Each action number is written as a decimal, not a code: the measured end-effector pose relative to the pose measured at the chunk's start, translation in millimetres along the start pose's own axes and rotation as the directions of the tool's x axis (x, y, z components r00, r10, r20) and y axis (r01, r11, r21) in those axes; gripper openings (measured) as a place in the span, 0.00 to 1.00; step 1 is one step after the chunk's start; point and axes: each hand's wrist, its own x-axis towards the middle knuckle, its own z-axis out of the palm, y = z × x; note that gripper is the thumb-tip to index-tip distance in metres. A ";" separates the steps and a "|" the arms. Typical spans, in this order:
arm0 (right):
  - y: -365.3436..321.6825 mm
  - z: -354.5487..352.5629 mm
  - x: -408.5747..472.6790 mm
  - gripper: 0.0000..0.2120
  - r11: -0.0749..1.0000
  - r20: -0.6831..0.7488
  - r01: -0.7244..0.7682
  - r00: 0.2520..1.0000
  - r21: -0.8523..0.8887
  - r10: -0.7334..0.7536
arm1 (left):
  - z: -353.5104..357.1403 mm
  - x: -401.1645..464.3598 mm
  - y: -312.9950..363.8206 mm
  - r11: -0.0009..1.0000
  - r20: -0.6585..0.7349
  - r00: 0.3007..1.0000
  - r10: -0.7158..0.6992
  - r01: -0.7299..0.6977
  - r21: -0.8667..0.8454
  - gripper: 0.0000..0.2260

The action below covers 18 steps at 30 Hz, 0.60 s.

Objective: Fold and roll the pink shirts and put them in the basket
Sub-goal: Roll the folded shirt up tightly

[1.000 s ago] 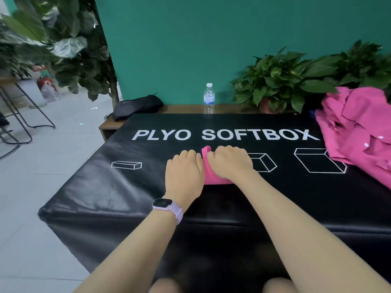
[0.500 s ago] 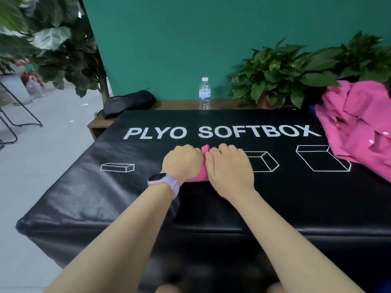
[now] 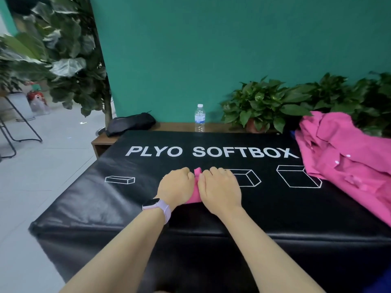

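Teal wall [image 3: 211, 49] fills the bkgd, w/ a big leafy tree [image 3: 63, 60] at far left over pale floor tiles [image 3: 31, 166]. In front of us sits the black soft box [image 3: 148, 208], white "PLYO SOFTBOX" lettering [image 3: 211, 152] across its top plus box outlines. Behind it, a low wooden shelf [image 3: 101, 142] runs along the wall, carrying a dark bag [image 3: 130, 123], potted plants [image 3: 264, 108] and a water bottle [image 3: 199, 117].

At the box's right edge lies a heap of pink shirts [image 3: 347, 157], unfolded, well apart from our hands.

Mid-box, we've got the rolled pink shirt [image 3: 195, 194] pinned between both hands; only a narrow strip shows, poking out at the far end betw. the knuckles. Left hand [image 3: 176, 188], smartwatch [image 3: 156, 207] on the wrist, has fingers curled over the roll's left side. Right hand [image 3: 220, 190] curls over its right side, thumb against the cloth. Both are grasping it, knuckles nearly touching.
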 end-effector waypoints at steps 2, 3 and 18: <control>-0.5 -4.7 -13.7 0.20 1.000 -0.063 0.004 0.998 0.017 -0.003 | -2.1 -19.4 4.4 0.998 -0.028 0.999 -0.033 0.031 -0.054 0.14; -0.9 -6.5 -21.4 0.20 0.999 -0.095 0.005 0.995 0.034 -0.001 | -2.1 -29.3 5.6 0.995 -0.040 0.998 -0.050 0.047 -0.084 0.14; 0.2 -17.0 -23.2 0.19 0.997 0.016 0.062 0.998 -0.036 -0.061 | 22.1 -87.1 9.1 0.973 -0.431 0.876 0.217 -0.159 0.167 0.12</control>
